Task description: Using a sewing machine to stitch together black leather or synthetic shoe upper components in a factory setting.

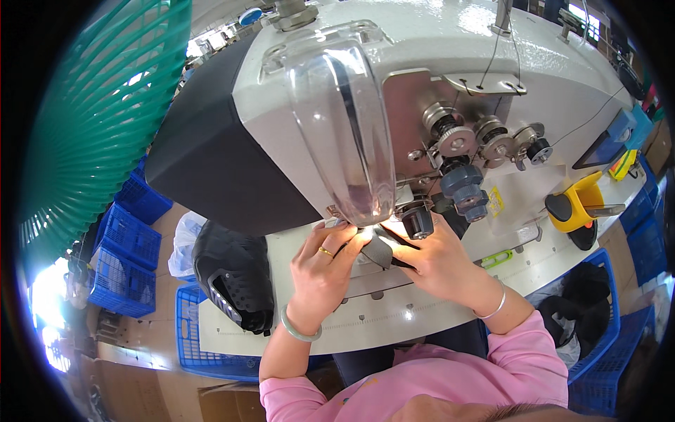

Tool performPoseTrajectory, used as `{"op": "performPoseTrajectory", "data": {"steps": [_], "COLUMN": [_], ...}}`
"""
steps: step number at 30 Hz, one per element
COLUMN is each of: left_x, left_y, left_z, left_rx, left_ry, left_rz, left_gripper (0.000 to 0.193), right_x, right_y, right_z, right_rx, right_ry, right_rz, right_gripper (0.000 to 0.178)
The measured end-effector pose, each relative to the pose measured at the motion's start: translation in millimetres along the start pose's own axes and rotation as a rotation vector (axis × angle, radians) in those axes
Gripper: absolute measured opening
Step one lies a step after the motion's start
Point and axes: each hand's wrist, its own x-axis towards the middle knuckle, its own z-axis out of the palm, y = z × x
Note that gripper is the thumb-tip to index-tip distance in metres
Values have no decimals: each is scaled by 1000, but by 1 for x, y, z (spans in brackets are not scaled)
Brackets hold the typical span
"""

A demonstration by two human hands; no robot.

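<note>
Both of my hands are at the needle area of a large white sewing machine [274, 112], under its clear plastic guard [337, 133]. A dark grey strip of fabric [380, 252] is between them. My left hand [325, 257], wearing a ring and a bangle, pinches the strip's left side, close to the lit needle spot. My right hand [439, 260] has its thumb and fingers closed on the strip's right side. The needle and part of the fabric are hidden behind the guard and my fingers.
A black padded piece [235, 274] lies on the table's left. Blue baskets [126, 243] stand at left; another blue basket [605, 309] with black pieces is at right. A yellow holder [580, 204] and a green-handled tool [498, 259] sit on the right. A green fan guard [98, 105] rises at left.
</note>
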Motion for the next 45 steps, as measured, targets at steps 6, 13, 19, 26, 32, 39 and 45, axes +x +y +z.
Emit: {"op": "performPoseTrajectory", "data": {"steps": [6, 13, 19, 26, 32, 39, 45], "left_x": [-1, -2, 2, 0, -3, -3, -5], "left_y": [3, 4, 3, 10, 14, 13, 20], "left_z": [2, 5, -1, 1, 3, 5, 6], "left_rx": [-18, 15, -267, -106, -4, 25, 121], "left_ry": [-48, -3, -20, 41, 44, 29, 9], "left_rz": [-59, 12, -374, -152, -89, -78, -80], "left_gripper": [36, 33, 25, 26, 28, 29, 31], "right_x": [0, -3, -2, -3, -2, -1, -3], "right_y": [4, 7, 6, 7, 3, -4, -2], "right_z": [0, 10, 8, 12, 11, 12, 18], "right_rx": [-22, -71, -40, -53, -108, -123, -111], "right_ry": [-15, 84, 75, 76, 91, 89, 179], "right_rz": [5, -84, -71, -50, -70, -17, -61], "right_gripper": [39, 37, 50, 55, 35, 34, 37]}}
